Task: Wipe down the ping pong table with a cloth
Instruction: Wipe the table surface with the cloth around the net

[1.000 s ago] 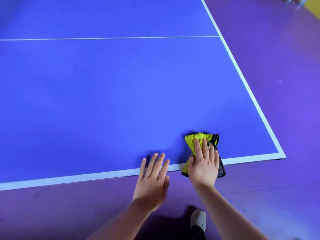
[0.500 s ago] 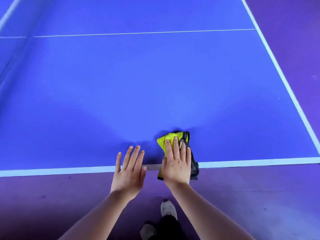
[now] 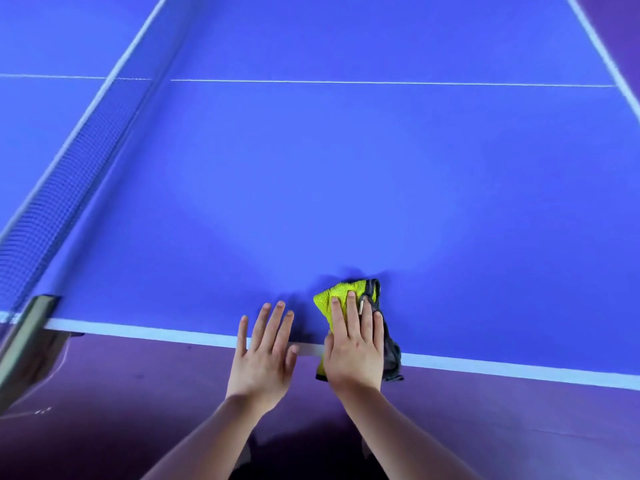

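The blue ping pong table [image 3: 346, 185] carries a white edge line [image 3: 138, 330] and a thin white centre line [image 3: 381, 82]. The net [image 3: 59, 188] crosses it at left, held by a metal post [image 3: 24, 337]. A yellow-and-grey cloth [image 3: 343, 288] lies at the near edge, overhanging it

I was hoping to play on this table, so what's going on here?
A person is wiping the blue ping pong table with a yellow and grey cloth. The right hand presses flat on the cloth at the near edge, where part of the cloth hangs over the white border. The left hand lies open beside it across the same edge, holding nothing. The net stands off to the left.
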Tool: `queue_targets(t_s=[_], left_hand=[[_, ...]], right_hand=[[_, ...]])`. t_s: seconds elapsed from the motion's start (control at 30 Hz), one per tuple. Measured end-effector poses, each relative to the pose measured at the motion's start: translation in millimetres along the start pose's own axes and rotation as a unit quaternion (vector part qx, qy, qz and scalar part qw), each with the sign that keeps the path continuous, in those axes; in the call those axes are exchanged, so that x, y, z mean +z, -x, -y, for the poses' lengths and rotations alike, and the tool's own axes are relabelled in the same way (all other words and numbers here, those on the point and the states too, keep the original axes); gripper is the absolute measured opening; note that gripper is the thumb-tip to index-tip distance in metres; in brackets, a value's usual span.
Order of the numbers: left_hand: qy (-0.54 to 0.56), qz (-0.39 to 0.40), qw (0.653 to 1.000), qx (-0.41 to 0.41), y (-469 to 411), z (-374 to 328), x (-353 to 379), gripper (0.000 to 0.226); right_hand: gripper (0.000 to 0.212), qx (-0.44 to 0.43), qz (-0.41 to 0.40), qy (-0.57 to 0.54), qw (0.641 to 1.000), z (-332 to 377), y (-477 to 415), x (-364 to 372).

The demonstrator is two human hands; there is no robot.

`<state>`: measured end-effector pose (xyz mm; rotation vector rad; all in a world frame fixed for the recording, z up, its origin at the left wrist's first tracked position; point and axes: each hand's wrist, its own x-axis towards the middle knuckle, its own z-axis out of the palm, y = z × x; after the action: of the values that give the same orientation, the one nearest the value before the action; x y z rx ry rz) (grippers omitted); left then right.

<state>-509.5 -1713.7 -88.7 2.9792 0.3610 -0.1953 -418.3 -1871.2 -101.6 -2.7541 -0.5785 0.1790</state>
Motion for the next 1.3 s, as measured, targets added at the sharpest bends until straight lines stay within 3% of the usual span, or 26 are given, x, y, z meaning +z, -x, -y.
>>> queue_targets(t_s=[0.47, 0.8, 1.13, 1.3], left_hand=[[-0.005, -0.026, 0.991, -0.133, 72, 285, -11, 0.062], [0.047, -0.069, 0.975, -0.205, 109, 393, -16, 0.064], [0.113, -0.099, 0.971, -0.185, 117, 397, -22, 0.059], [0.136, -0.110, 0.972, -0.155, 100, 383, -36, 0.053]], right_hand=[[0.061, -0.082, 0.028, 0.014, 0.996, 265, -25, 96], [0.059, -0.270, 0.089, 0.037, 0.958, 423, -34, 151], [0.062, -0.309, 0.124, 0.013, 0.943, 443, -44, 151], [0.048, -0.369, 0.089, -0.045, 0.924, 404, -58, 119]])
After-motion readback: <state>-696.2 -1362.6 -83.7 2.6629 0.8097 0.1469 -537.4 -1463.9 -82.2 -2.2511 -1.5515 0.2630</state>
